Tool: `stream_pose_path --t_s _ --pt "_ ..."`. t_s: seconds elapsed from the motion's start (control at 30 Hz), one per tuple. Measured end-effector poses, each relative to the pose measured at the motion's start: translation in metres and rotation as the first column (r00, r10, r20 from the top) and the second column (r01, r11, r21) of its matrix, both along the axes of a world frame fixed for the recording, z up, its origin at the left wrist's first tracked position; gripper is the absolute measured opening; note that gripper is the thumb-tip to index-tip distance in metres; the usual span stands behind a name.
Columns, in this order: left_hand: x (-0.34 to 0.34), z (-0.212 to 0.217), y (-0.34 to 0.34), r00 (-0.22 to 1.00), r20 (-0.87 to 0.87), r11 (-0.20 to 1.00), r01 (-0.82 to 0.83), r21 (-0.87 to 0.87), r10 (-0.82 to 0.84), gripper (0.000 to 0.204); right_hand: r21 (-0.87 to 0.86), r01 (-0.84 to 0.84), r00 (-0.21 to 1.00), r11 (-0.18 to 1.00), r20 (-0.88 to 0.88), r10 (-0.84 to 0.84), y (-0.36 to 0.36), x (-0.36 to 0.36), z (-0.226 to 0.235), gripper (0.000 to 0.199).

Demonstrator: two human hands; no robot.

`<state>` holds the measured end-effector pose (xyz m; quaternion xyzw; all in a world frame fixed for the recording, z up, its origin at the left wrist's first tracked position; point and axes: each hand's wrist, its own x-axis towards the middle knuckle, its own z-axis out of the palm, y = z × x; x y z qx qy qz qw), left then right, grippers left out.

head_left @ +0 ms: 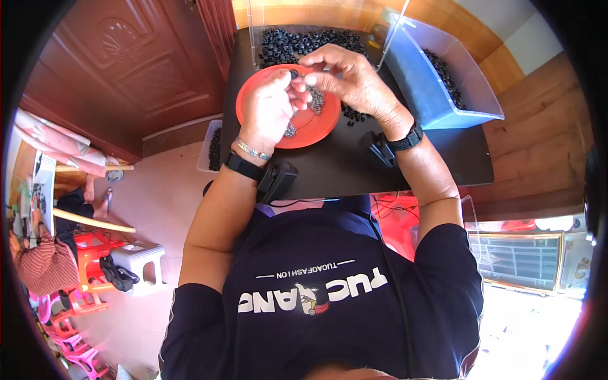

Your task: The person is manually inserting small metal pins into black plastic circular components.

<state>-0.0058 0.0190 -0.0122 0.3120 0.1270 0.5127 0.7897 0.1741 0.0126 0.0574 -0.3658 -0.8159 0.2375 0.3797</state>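
Over a round orange-red plate (pixel 318 133) my two hands meet, fingertips close together. Palm up, my left hand (pixel 266 111) has its fingers curled, with a small black ring-like part (pixel 294 74) between thumb and fingers. My right hand (pixel 358 82) comes in from the right with thumb and forefinger brought together beside that part; whatever they pinch is too small to make out. Small grey metal pieces (pixel 316 101) lie in the plate, partly hidden by my hands. Behind the plate spreads a heap of small black parts (pixel 310 43) on the dark table (pixel 335 174).
At the table's right stands a translucent blue bin (pixel 465 118) holding more black parts. A few loose black parts (pixel 353 114) lie right of the plate. Another tub (pixel 206 152) stands left of the table. Black devices (pixel 278 180) are strapped at my wrists. Farther left, a person (pixel 47 263) sits near stools.
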Motion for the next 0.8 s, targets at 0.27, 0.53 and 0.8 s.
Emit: stream_pose_path --t_s 0.27,0.53,0.8 --pt "-0.006 -0.007 0.014 0.996 0.035 0.996 -0.087 0.029 0.086 0.019 -0.126 0.304 0.863 0.944 0.456 -0.217 -0.012 0.065 -0.004 0.015" --pt "-0.003 -0.008 0.012 0.998 -0.023 0.999 -0.054 0.000 0.054 0.021 -0.055 0.294 0.789 0.954 0.578 -0.210 -0.028 0.075 -0.019 0.014" --pt "-0.002 -0.012 0.014 0.998 -0.050 1.000 0.028 0.013 -0.027 0.022 -0.127 0.196 0.847 0.972 0.522 -0.103 -0.032 0.061 -0.046 0.016"
